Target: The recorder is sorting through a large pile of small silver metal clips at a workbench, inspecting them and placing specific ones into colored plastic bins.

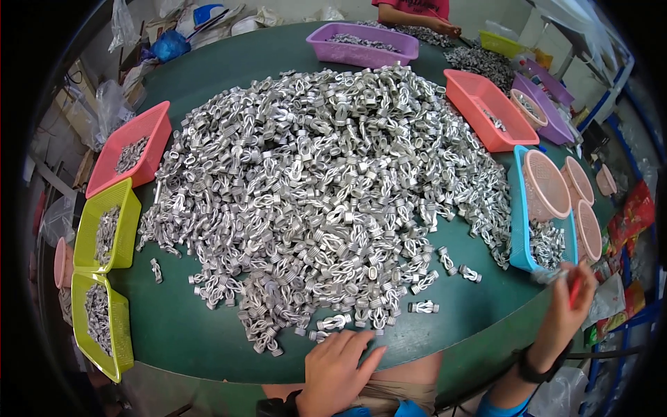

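Observation:
A wide heap of small silver metal fittings [333, 187], looped with ribbed ends, covers most of the green table [180, 326]. My left hand [339, 370] rests palm down at the table's near edge, its fingers apart and their tips beside the closest fittings; it appears to hold nothing. On the right, my right hand [573, 299] is closed around a slim red object [575, 289] whose kind I cannot make out. A blurred pale bit shows at its fingertips, by the near corner of the blue basket [517, 208]. More fittings [547, 243] lie in that basket.
Two yellow-green baskets [127, 326] and a red basket [164, 128] stand along the left. Another red basket [479, 125] is at right, and a purple basket [361, 59] at the far side. Pink bowls [545, 182] crowd the right edge. Another person [417, 14] works beyond.

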Motion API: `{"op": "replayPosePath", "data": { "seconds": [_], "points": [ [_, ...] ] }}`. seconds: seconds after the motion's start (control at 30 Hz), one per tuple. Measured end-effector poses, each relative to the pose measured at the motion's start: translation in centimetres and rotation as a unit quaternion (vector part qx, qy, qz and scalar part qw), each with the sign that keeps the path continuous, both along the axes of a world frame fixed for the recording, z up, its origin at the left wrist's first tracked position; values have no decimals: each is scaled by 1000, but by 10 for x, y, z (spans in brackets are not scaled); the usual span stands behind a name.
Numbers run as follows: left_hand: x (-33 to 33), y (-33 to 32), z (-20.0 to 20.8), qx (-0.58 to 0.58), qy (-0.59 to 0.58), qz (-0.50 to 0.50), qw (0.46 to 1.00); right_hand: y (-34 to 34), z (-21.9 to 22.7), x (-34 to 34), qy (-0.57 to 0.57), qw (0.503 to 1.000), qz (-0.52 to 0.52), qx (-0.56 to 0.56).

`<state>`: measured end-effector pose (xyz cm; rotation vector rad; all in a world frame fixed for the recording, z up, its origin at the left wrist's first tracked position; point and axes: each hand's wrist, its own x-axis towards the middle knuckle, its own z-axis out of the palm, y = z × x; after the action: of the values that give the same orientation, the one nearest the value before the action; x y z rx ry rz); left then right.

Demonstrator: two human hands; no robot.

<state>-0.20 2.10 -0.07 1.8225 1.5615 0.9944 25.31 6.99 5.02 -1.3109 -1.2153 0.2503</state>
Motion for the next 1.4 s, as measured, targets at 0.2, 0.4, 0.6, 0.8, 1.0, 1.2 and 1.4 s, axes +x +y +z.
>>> {"op": "replayPosePath", "data": {
  "seconds": [0.2,0.4,0.6,0.8,1.0,1.2,1.4],
  "points": [
    [14,8,-9,54,164,55,983,16,-3,45,-75,994,-81,-1],
    [10,6,-11,57,138,55,987,-29,-37,-46,39,972,181,-148],
    [-10,-18,9,-151,-207,47,965,-48,-58,-103,80,899,339,-265],
    [-24,-19,5,-298,-475,47,827,-56,-53,-116,202,829,427,-300],
    [-22,-19,5,-314,-498,31,808,-58,-48,-117,265,826,405,-290],
    [-20,-21,3,-293,-495,34,817,-53,-51,-116,239,821,408,-321],
    [-10,-21,4,-207,-480,29,852,-53,-52,-118,310,787,411,-339]
  ]
}}
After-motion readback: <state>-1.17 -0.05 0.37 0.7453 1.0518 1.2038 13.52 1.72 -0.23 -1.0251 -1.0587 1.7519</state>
